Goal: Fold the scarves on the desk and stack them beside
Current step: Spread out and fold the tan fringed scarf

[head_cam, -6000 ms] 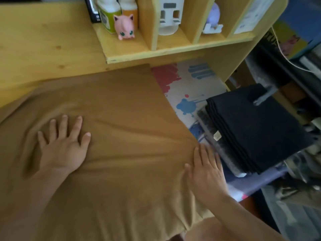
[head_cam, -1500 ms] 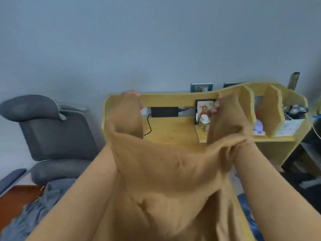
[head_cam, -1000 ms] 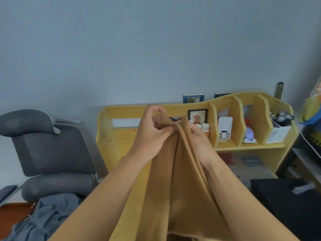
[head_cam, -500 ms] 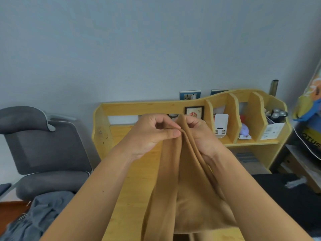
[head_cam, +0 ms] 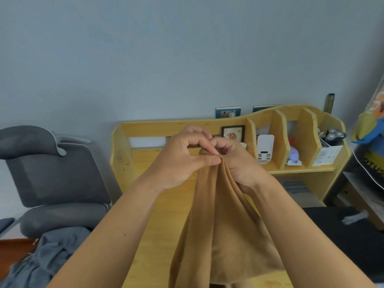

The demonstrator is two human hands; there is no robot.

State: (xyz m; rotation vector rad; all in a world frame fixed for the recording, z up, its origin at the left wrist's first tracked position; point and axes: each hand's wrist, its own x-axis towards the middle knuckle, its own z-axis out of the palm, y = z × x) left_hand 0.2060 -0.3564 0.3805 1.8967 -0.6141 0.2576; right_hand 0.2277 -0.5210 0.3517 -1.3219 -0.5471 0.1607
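A tan scarf (head_cam: 220,229) hangs in long folds in front of me, above the yellow wooden desk (head_cam: 164,217). Its top edges are gathered together at chest height. My left hand (head_cam: 182,161) pinches that gathered top between thumb and forefinger. Right beside it, my right hand (head_cam: 239,163) grips the same bunched edge with curled fingers; the two hands touch. The scarf's lower end runs out of the bottom of the view. A folded black scarf pile (head_cam: 349,233) lies on the desk's right side.
The desk's back shelf (head_cam: 295,169) has upright dividers holding a white holder, a purple figure, a small framed picture and a box. A grey office chair (head_cam: 52,179) stands left of the desk, with blue-grey cloth (head_cam: 47,254) heaped below it. Shelves stand at far right.
The scarf went from lying flat under my palms to being lifted with hands apart, then my hands came together at its top. In the last half second they only adjusted their pinch.
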